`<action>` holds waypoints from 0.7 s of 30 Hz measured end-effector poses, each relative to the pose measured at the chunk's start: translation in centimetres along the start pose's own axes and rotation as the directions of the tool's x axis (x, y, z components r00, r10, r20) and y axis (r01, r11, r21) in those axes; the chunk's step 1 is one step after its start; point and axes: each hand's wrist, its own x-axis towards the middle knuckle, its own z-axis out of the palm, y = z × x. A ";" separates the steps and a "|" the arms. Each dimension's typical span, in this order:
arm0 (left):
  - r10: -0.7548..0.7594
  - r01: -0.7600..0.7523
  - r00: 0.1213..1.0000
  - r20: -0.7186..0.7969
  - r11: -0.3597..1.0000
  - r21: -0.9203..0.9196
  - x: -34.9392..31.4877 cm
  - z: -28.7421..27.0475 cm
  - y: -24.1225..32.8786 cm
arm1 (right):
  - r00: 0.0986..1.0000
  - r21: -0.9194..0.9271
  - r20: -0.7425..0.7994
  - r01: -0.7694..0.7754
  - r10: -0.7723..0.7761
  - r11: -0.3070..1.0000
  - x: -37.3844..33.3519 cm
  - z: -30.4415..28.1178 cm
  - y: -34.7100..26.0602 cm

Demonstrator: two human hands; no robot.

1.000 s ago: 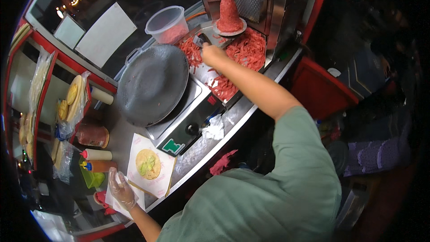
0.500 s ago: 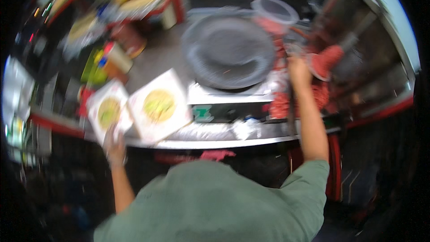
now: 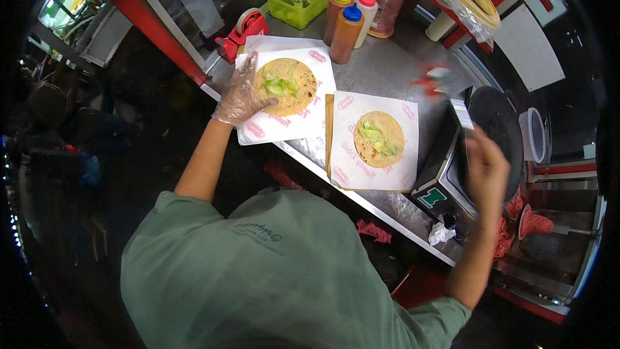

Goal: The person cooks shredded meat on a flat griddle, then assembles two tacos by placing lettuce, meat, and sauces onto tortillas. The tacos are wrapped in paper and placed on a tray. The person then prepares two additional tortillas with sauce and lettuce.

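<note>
My left hand (image 3: 240,95), in a clear plastic glove, rests at the left edge of a flat tortilla (image 3: 303,94) with shredded lettuce (image 3: 279,84) on it. Its fingers are stretched out and its thumb lies over the tortilla. White printed paper (image 3: 284,130) lies beneath. A second tortilla (image 3: 380,155), also with lettuce, is on another paper sheet (image 3: 403,178) to the right. My right hand (image 3: 487,165) is closed round a metal utensil (image 3: 461,115), blurred by motion. Reddish bits, apparently meat (image 3: 429,82), show at its far end.
A round dark griddle (image 3: 494,116) stands at the right, by a tray of shaved red meat (image 3: 504,239) and a clear tub (image 3: 532,134). Sauce bottles (image 3: 347,33), a green lettuce bin (image 3: 298,10) and a red tape dispenser (image 3: 242,35) sit at the back.
The view has swung left. My right hand has come away from the meat beside the griddle toward the papers. My left hand has moved up onto the left tortilla.
</note>
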 end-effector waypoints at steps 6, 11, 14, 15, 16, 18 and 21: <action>0.086 -0.095 0.949 0.303 0.995 0.015 1.9 0.5 -2.5 | 0.877 0.036 0.328 0.360 -0.351 0.932 3.3 23.8 -8.7; 0.127 -0.094 0.925 0.359 0.990 -0.108 1.7 -0.3 -4.9 | 0.884 0.033 0.355 0.312 -0.303 0.949 1.6 24.8 -7.4; 0.224 -0.176 0.924 0.309 0.969 -0.174 2.1 -1.4 -4.7 | 0.893 0.030 0.359 0.280 -0.272 0.960 0.8 23.8 -6.7; 0.259 -0.208 0.924 0.282 0.958 -0.197 2.1 -1.9 -4.2 | 0.900 0.029 0.353 0.261 -0.254 0.965 0.3 23.8 -6.8; 0.303 -0.252 0.919 0.251 0.943 -0.215 2.6 -2.4 -3.7 | 0.912 0.025 0.336 0.242 -0.236 0.970 0.0 23.6 -6.9; 0.330 -0.308 0.943 0.025 0.903 -0.300 2.3 -2.1 -2.4 | 0.954 0.158 0.267 0.097 -0.137 0.983 -0.8 21.8 -7.1; 0.380 -0.329 0.916 0.126 0.894 -0.305 1.9 0.3 -2.5 | 0.998 0.295 0.033 0.037 -0.049 0.955 -2.7 16.4 -4.3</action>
